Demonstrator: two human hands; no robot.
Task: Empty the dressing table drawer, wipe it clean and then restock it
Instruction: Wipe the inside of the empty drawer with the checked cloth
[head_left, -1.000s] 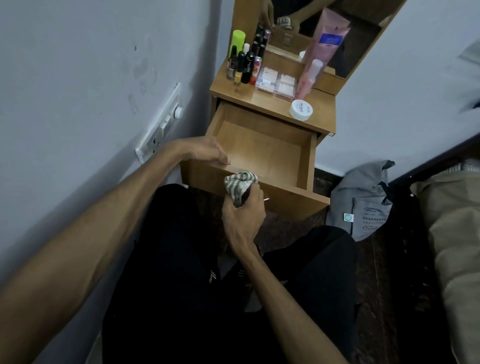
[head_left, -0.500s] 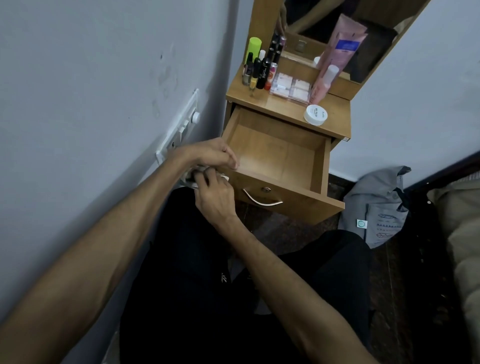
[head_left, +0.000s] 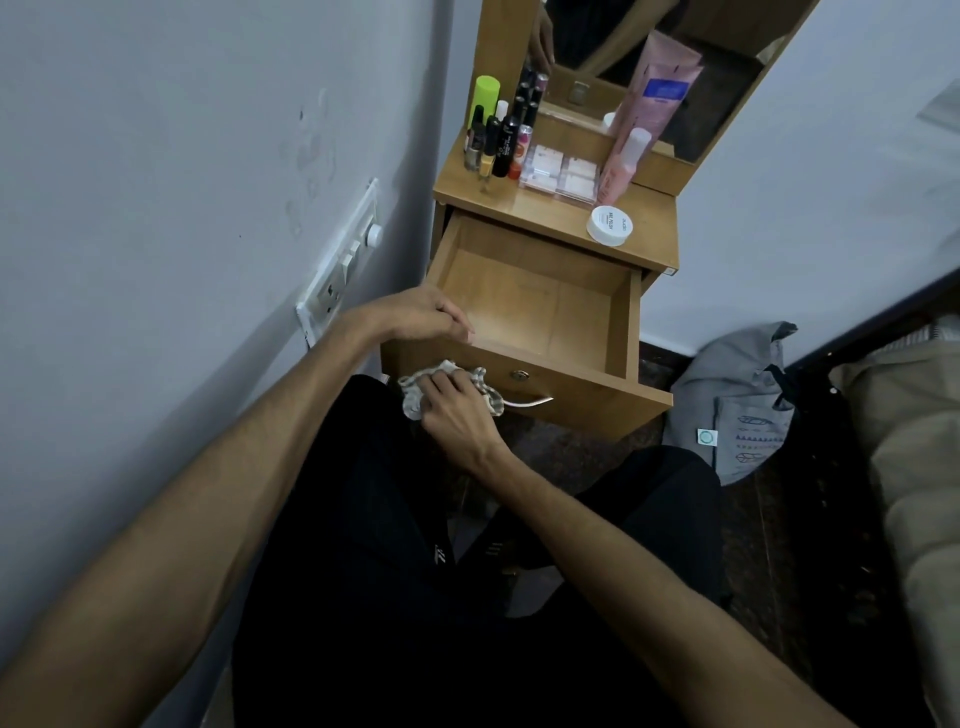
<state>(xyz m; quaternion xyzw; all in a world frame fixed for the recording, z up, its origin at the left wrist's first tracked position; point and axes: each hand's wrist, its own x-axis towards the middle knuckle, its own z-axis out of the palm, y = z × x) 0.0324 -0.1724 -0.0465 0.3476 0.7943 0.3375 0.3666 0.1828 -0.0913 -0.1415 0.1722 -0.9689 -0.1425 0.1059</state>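
Right hand (head_left: 457, 410) fingers bunch soft rag (head_left: 415, 402) against drawer (head_left: 571, 384) front; floppy, needs wadding. Left hand (head_left: 415, 319) curls over front edge.

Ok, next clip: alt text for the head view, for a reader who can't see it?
A seated person's right hand presses a striped cloth against the front panel of an open, empty wooden drawer, while the left hand grips its front edge. Cosmetics and a white jar stand on the dressing table top above.
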